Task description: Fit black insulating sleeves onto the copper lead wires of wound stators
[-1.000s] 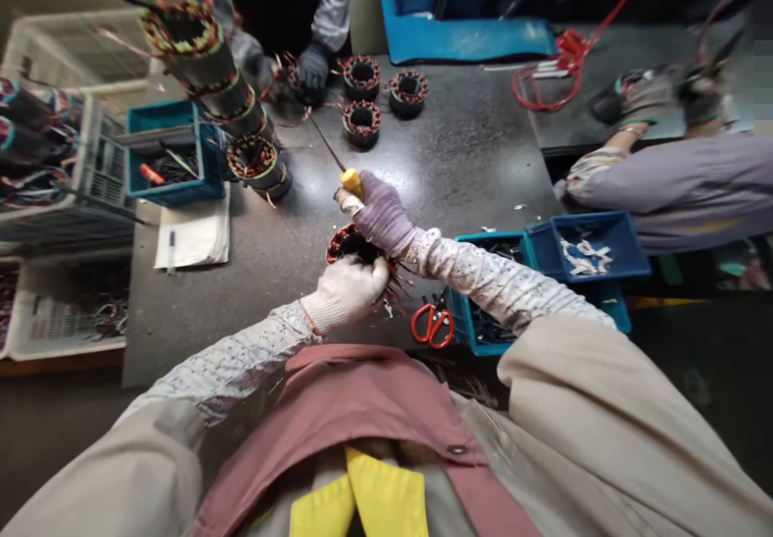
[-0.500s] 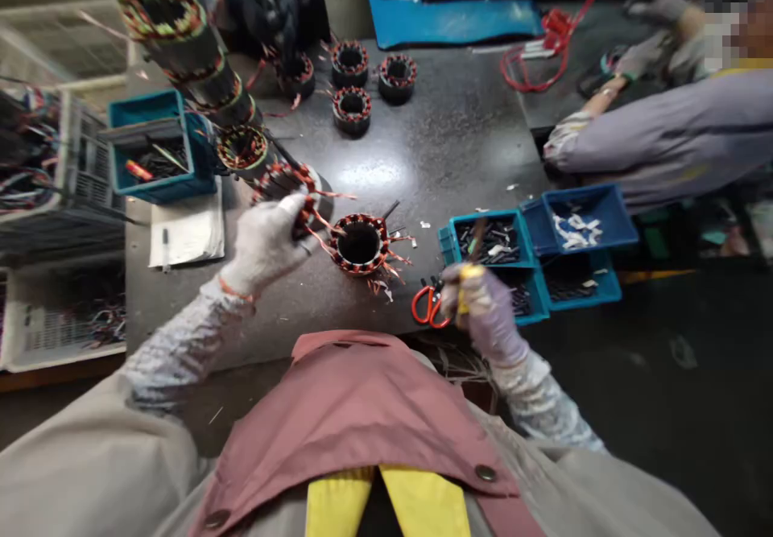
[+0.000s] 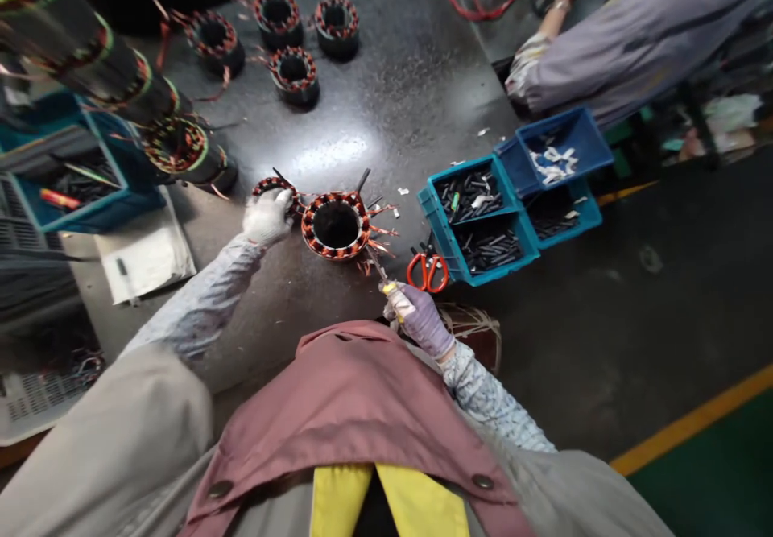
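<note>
Basically, both hands work at the bench (image 3: pixel 386 134), around the big copper ring (image 3: pixel 336 252); take that ring as the clock centre. Left hand (image 3: pixel 264 219) at 9 o'clock, white glove, fingers curled round the near side of the small copper ring (image 3: pixel 266 187); fingertips partly hidden. Small ring sits just beside the big one, toward 10; can't tell if it rests on the bench. Right hand (image 3: pixel 416 320), purple glove, between 4 and 5, fist wrapped round the screwdriver (image 3: pixel 390 288). Shaft runs toward the big ring's rim at 4 to 5, near the loose wire ends (image 3: pixel 380 239); contact unclear.

Step in hand, my read: handling the small ring next to the big one, driver kept ready. Next move seems to call for a steady left hold and care that the tip doesn't snag wires.

Around: scissors (image 3: pixel 427 270) at 4, teal bins (image 3: pixel 447 239) of black tubes (image 3: pixel 490 249) at 3, more rings (image 3: pixel 294 86) from 11 to 12, stacked cores (image 3: pixel 109 70) at 10. A co-worker's sleeve (image 3: pixel 609 46) at 2.
</note>
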`<state>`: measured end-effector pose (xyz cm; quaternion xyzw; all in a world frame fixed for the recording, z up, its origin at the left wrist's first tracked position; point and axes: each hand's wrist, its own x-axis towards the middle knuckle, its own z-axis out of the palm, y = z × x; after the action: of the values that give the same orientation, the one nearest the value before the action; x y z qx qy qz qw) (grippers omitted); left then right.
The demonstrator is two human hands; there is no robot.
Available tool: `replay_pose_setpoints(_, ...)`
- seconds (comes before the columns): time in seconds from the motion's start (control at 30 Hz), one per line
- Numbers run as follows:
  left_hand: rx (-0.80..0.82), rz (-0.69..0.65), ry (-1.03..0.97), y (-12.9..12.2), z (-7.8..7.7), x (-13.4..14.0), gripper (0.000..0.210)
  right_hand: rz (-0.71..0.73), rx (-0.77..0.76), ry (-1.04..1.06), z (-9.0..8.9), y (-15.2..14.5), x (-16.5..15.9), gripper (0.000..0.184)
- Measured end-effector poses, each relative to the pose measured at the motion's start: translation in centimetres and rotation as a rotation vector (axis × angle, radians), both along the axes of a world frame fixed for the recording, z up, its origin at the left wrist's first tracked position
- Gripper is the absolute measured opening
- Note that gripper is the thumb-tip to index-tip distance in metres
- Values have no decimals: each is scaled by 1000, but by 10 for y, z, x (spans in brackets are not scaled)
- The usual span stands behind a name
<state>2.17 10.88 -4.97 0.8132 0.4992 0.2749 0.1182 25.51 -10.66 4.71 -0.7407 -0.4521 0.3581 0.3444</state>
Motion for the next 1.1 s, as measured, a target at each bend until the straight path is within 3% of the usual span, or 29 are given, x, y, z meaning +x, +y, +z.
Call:
replay_pose_setpoints(0.1, 101, 23, -52, -40, 30, -10, 50, 34, -57, 52, 3, 13, 6, 49)
replay_pose_setpoints(0.2, 212, -198, -26, -81, 55, 7, 58, 93, -118, 120, 8, 24, 11, 50)
replay_pose_setpoints(0.27, 160, -277, 64, -95, 66, 28, 52, 125, -138, 178, 11, 30, 6, 50)
replay_pose_setpoints(0.4, -16, -203, 211, -94, 71, 62, 27, 65, -193, 531, 18, 38, -39, 49)
replay_pose_setpoints(0.53, -61, -205, 256, -90, 68, 60, 23, -113, -222, 906, 31, 37, -91, 45)
replay_pose_setpoints(0.6, -46, -226, 245, -95, 70, 54, 24, -94, -301, 906, 37, 21, -88, 45)
replay_pose_setpoints(0.67, 6, -205, 194, -102, 75, 53, 33, 32, -434, 757, 44, 2, -61, 45)
replay_pose_setpoints(0.73, 26, -129, 147, -109, 83, 60, 48, 114, -361, 484, 55, -2, -21, 47)
replay_pose_setpoints(0.8, -53, -55, 140, -111, 91, 72, 52, 67, -42, 227, 70, 26, 13, 45)
replay_pose_setpoints(0.9, -187, -68, 152, -108, 95, 87, 42, -31, 309, 75, 84, 118, 21, 39)
replay_pose_setpoints(1.0, -168, -113, 143, -104, 88, 89, 43, 79, 298, 139, 74, 208, -14, 39)
replay_pose_setpoints(1.1, -148, -154, 137, -102, 79, 86, 46, 359, 263, 95, 46, 239, -56, 37)
